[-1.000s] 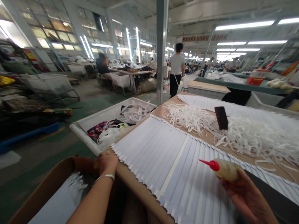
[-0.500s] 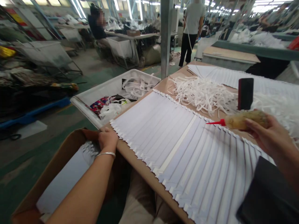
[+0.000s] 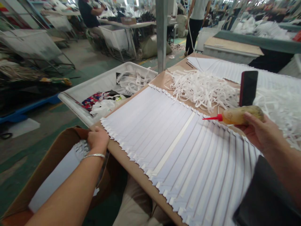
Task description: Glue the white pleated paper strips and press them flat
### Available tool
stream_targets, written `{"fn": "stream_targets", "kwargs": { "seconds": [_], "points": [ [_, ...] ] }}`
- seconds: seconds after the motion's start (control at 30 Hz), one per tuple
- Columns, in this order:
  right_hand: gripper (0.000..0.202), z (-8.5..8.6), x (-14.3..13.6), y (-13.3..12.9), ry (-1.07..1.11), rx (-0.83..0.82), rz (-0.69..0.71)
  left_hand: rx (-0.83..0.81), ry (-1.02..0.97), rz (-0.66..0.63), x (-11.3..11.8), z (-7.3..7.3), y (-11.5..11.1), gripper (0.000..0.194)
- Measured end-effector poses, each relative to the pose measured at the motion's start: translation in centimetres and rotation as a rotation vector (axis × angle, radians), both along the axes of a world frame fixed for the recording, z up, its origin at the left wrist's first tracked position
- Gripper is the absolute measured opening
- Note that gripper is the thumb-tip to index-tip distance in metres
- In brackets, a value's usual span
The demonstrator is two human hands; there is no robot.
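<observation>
Now nearer phone [image 3: 248, 88]: bottle [image 3: 237, 115], clamped in right hand [image 3: 261, 131] (left hand [image 3: 98, 138] clasping table [image 3: 131, 166]).

Since a second ago, the right hand [image 3: 263, 130] has carried the squeeze bottle [image 3: 244, 114] from over the row of white pieces [image 3: 178, 131] to their far edge, just below the phone [image 3: 248, 88] in the view; its red nozzle [image 3: 213, 118], tilted then, now points almost level to the left; the camera has dipped, bringing the wearer's trousers [image 3: 134, 201] into sight and cutting off the standing person [image 3: 197, 22] above the shoulders.
</observation>
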State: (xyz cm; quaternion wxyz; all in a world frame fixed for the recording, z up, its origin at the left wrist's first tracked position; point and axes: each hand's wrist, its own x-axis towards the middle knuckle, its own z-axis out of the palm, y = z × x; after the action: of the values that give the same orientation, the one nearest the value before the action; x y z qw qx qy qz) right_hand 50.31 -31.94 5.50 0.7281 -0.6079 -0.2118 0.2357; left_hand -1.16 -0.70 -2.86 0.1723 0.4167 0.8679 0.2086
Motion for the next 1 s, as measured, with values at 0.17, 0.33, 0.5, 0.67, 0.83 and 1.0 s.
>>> {"fn": "stream_targets", "kwargs": {
  "seconds": [0.17,0.33,0.5,0.67,0.83,1.0],
  "points": [
    [0.057,0.1,-0.2,0.0,-0.007,0.009,-0.033,-0.003,-0.014,-0.001,0.1,0.3,-0.3,0.043],
    [0.057,-0.4,0.3,0.4,-0.045,0.01,-0.079,0.0,-0.018,0.004,0.2,0.3,-0.3,0.043],
    [0.055,-1.3,1.0,1.1,-0.036,0.008,-0.101,0.006,-0.017,-0.006,0.3,0.4,-0.4,0.043],
    [0.049,-1.6,0.9,1.6,-0.031,0.003,-0.112,0.01,-0.013,-0.016,0.1,0.3,-0.5,0.043],
    [0.044,-1.6,0.6,2.0,-0.039,-0.002,-0.1,0.012,-0.01,-0.012,0.0,0.1,-0.4,0.044],
    [0.043,-1.9,0.7,2.3,-0.044,0.0,-0.108,0.013,0.004,-0.001,0.0,0.0,-0.3,0.048]
  ]
}}
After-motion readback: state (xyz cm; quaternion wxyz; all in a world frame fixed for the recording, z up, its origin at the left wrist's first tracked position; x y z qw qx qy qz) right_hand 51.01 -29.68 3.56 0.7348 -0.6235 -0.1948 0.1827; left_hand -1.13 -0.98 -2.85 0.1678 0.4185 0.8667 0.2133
